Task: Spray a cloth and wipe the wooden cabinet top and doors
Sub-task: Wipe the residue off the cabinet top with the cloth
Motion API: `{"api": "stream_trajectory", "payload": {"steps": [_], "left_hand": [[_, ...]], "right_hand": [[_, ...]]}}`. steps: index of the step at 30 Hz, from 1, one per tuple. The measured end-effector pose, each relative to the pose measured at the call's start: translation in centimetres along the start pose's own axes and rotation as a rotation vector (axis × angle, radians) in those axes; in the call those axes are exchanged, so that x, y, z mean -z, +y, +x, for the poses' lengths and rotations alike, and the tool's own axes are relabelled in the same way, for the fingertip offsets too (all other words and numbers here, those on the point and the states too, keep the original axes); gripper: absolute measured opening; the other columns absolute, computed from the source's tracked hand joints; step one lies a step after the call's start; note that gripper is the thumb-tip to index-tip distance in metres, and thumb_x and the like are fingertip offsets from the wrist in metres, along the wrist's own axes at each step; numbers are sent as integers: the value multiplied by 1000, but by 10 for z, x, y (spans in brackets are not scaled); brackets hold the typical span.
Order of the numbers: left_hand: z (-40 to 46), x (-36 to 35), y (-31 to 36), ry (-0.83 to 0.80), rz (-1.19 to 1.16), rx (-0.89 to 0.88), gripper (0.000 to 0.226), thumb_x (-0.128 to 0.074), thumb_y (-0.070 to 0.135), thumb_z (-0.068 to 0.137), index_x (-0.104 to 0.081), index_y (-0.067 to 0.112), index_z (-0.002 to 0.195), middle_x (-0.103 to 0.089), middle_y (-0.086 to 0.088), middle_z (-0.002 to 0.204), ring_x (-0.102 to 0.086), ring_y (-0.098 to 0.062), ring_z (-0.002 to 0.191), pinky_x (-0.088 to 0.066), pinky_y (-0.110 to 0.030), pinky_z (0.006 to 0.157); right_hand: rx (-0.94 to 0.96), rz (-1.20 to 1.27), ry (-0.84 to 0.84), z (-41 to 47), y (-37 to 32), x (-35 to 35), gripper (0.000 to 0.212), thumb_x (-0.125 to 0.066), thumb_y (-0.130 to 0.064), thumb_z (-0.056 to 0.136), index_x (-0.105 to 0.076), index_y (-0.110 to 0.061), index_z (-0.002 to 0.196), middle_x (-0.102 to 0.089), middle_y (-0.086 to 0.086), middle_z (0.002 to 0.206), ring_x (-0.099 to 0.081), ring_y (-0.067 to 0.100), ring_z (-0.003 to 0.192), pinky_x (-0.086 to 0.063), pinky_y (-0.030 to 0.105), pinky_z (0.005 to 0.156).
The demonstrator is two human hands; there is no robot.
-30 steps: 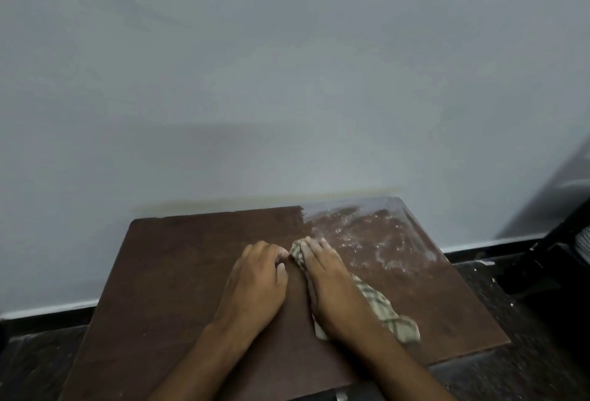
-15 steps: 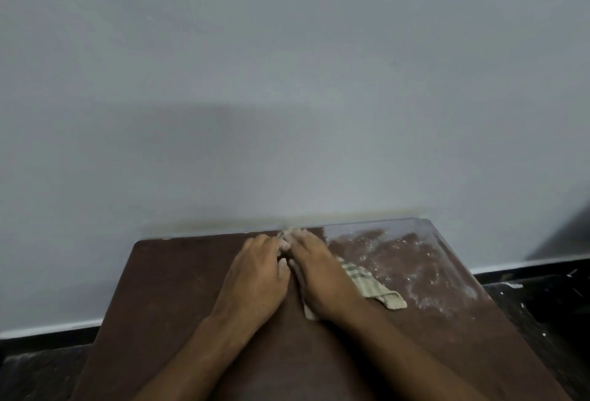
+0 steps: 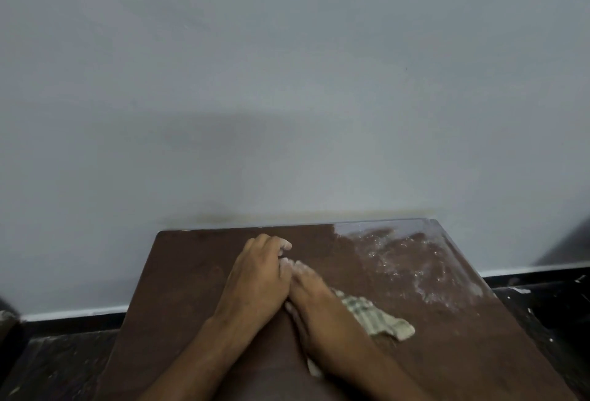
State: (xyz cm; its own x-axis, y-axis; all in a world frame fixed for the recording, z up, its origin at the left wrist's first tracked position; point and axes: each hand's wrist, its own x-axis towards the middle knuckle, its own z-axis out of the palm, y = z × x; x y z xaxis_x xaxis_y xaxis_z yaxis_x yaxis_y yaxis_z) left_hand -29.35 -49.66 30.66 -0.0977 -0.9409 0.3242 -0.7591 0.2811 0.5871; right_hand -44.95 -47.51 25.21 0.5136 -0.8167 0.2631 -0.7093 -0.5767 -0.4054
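The dark brown wooden cabinet top [image 3: 178, 298] fills the lower part of the view, its back edge against the wall. A checked, pale green cloth [image 3: 376, 317] lies flat on it, right of centre. My right hand [image 3: 316, 301] presses down on the cloth with fingers stretched forward. My left hand [image 3: 255, 279] rests flat on the bare wood just beside it, the two hands touching. White dust and wet streaks [image 3: 412, 257] cover the back right corner of the top. The cabinet doors are out of sight.
A plain grey-white wall [image 3: 287, 97] rises right behind the cabinet. A white skirting strip [image 3: 73, 313] and dark speckled floor [image 3: 542, 311] show on both sides of the cabinet.
Both hands pushed the cloth toward the wall, then drew it back toward me a little. The view shifted, so the cabinet sits differently in frame.
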Motion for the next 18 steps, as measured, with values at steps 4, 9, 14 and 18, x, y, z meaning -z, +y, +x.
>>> {"api": "stream_trajectory", "payload": {"steps": [4, 9, 14, 18], "left_hand": [[-13, -3, 2, -7, -9, -11, 23, -58, 17, 85, -63, 25, 106, -56, 14, 102, -50, -6, 100, -45, -25, 90], [-37, -2, 7, -41, 15, -26, 21, -57, 22, 88, -61, 30, 108, -55, 18, 104, -48, -1, 101, -44, -21, 90], [-46, -12, 13, -34, -14, -21, 17, -54, 24, 88, -62, 28, 103, -57, 14, 99, -50, -9, 95, -47, -31, 86], [-50, -31, 31, -43, -89, -87, 25, -38, 44, 96, -60, 32, 93, -55, 19, 92, -49, -3, 89, -46, -29, 81]], "right_hand": [[59, -45, -40, -46, -8, 13, 52, -37, -30, 105, -27, -30, 156, -21, -14, 164, -15, 5, 152, -18, 24, 123], [-226, -56, 117, -19, 39, 37, 49, -42, -23, 106, -37, -25, 154, -35, -6, 160, -29, 15, 149, -21, 30, 124], [-190, -46, 134, -40, -1, 10, 56, -44, -19, 99, -36, -19, 155, -31, -2, 162, -23, 14, 150, -16, 32, 124], [-87, -40, 93, -88, -17, 11, 51, -27, -37, 108, -38, -20, 154, -36, -3, 160, -30, 15, 149, -27, 29, 121]]}}
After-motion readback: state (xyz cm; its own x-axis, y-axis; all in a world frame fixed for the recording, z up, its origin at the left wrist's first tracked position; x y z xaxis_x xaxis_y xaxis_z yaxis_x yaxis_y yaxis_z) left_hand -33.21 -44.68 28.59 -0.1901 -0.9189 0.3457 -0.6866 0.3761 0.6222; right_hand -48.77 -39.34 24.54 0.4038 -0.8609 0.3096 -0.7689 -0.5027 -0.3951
